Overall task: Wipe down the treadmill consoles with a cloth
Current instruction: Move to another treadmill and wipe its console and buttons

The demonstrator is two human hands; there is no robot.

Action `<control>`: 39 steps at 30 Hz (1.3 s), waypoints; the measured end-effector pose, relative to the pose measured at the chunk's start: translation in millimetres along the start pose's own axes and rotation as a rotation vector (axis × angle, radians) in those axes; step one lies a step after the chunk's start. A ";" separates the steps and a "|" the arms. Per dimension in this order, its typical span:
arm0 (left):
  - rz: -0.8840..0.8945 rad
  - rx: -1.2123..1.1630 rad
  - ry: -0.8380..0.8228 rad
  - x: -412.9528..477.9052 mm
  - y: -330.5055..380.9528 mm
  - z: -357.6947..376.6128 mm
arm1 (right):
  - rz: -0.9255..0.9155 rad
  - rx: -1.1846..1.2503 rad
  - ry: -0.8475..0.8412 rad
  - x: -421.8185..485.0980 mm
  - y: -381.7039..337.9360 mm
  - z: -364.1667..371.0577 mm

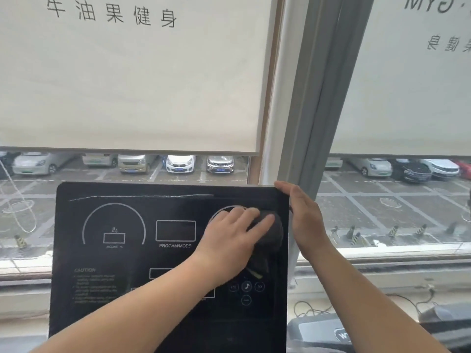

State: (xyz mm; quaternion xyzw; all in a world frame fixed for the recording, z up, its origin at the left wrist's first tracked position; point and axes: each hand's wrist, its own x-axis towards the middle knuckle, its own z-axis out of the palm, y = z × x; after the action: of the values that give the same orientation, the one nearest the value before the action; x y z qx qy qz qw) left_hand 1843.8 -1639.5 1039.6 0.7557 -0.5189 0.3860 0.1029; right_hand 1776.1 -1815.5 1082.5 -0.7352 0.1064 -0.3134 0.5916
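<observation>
The left hand [229, 240] presses flat fingers on a bunched dark cloth [273, 231] at the glossy black console's [142, 211] right side, the right hand [304, 220] gripping its edge.

L hand [230, 235] presses cloth [271, 231]; R hand [304, 217] grips console [122, 266] edge.

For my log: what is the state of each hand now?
Left hand: open, pressing dark grey cloth on black treadmill console.
Right hand: gripping the console's right edge.
</observation>
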 end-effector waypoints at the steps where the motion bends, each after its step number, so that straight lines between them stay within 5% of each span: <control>1: 0.142 0.042 -0.056 0.2 -0.9 0.4 | -0.007 0.009 0.002 -1.3 1.9 0.2; 3: 0.195 0.122 -0.068 14.8 -10.6 -2.9 | -0.023 0.044 -0.005 -2.8 2.6 -0.2; 9: -0.248 0.055 0.104 43.8 0.5 -2.1 | -0.009 0.081 -0.066 -7.4 -2.9 -2.4; 15: 0.272 0.040 -0.070 11.9 9.6 10.7 | 0.006 0.013 -0.048 -10.2 -2.2 -0.6; 21: -0.238 0.005 0.121 31.5 6.2 -2.9 | -0.014 0.031 -0.009 -12.0 -0.2 5.1; 23: -0.197 -0.067 0.111 12.9 25.0 9.3 | -0.026 0.005 -0.005 -12.6 0.2 6.0; 28: 0.372 -0.104 -0.276 -29.1 34.8 15.6 | -0.063 -0.058 -0.012 -14.3 4.9 7.7; 30: 0.329 -0.044 -0.189 -15.9 23.8 10.5 | -0.043 -0.041 -0.021 -14.9 2.5 7.6; 35: -0.276 -0.099 0.083 9.9 21.4 3.4 | -0.023 -0.017 -0.032 -16.2 -0.1 8.8; 37: -0.210 -0.129 0.039 -1.6 32.9 7.8 | -0.030 -0.033 -0.043 -17.7 -0.8 9.8; 39: 0.092 -0.115 -0.090 -15.1 35.5 9.9 | -0.044 -0.066 -0.041 -18.3 -0.1 10.0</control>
State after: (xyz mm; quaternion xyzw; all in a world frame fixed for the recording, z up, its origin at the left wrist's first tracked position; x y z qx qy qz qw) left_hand 1815.4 -1650.0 1013.8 0.7405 -0.5785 0.3256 0.1050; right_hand 1767.7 -1797.9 1075.5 -0.7626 0.0886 -0.3076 0.5621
